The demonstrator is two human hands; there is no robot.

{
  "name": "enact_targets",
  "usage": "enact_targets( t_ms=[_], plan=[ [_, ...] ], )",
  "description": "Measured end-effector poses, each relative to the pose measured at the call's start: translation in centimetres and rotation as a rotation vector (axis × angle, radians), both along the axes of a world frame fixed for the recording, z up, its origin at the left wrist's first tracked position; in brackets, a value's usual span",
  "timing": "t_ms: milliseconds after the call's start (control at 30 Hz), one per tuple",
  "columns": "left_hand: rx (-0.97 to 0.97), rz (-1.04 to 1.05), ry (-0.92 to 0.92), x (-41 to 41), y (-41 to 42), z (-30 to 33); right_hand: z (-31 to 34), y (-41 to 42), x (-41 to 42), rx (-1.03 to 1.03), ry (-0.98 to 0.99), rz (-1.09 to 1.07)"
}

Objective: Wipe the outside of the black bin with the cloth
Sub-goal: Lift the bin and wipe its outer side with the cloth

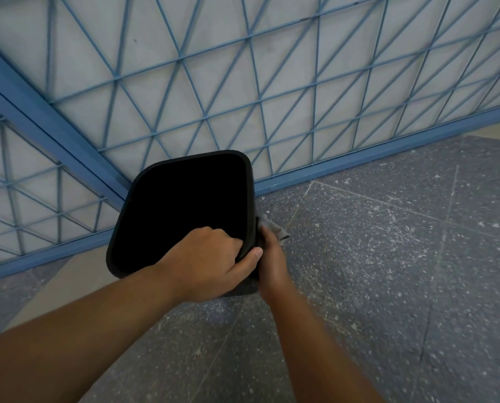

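Black bin [144, 199] on speckled floor [388, 257], mouth up, close against blue mesh fence [243, 82] on far side. Left hand [211, 260] gripping near-right rim, fingers curled inside, thumb outside. Right hand [272, 257] just right of bin, pressed to outer right wall, holding grey cloth [275, 228]; cloth bunched between hand and wall, 1 corner sticking out to the right.

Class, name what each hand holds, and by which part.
Left hand grips the black bin by its near right rim. Right hand holds the grey cloth against the bin's outer right side.
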State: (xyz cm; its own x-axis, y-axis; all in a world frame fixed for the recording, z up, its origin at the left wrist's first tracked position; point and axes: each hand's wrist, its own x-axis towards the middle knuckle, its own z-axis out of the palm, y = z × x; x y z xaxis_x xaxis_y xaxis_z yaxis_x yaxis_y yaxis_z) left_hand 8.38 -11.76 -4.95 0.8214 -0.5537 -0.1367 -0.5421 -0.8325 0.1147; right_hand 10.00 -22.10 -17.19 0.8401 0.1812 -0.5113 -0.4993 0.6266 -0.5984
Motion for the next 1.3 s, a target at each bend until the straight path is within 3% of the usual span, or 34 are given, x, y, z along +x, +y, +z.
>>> enact_targets(
  t_ms=[267,467,600,867,1133,1300],
  plan=[
    [0.020,-0.002,-0.008,-0.1,-0.1,0.4,0.9,-0.7,0.3,-0.051,0.050,0.024],
    [0.026,-0.020,-0.012,0.0,-0.1,0.1,1.9,1.3,-4.2,-0.001,-0.240,-0.130],
    [0.004,-0.043,0.017,0.1,0.0,0.0,3.4,0.4,-0.5,0.155,-0.253,-0.128],
    [0.025,-0.038,0.022,0.1,0.2,0.0,0.5,-0.1,7.1,0.014,-0.179,0.004],
    [0.017,-0.048,-0.004,0.0,0.1,0.2,-3.5,-0.1,1.0,0.033,-0.049,0.044],
    [0.021,-0.038,-0.026,-0.1,0.2,0.1,-0.4,1.5,-4.0,-0.126,-0.210,-0.059]
  ],
)
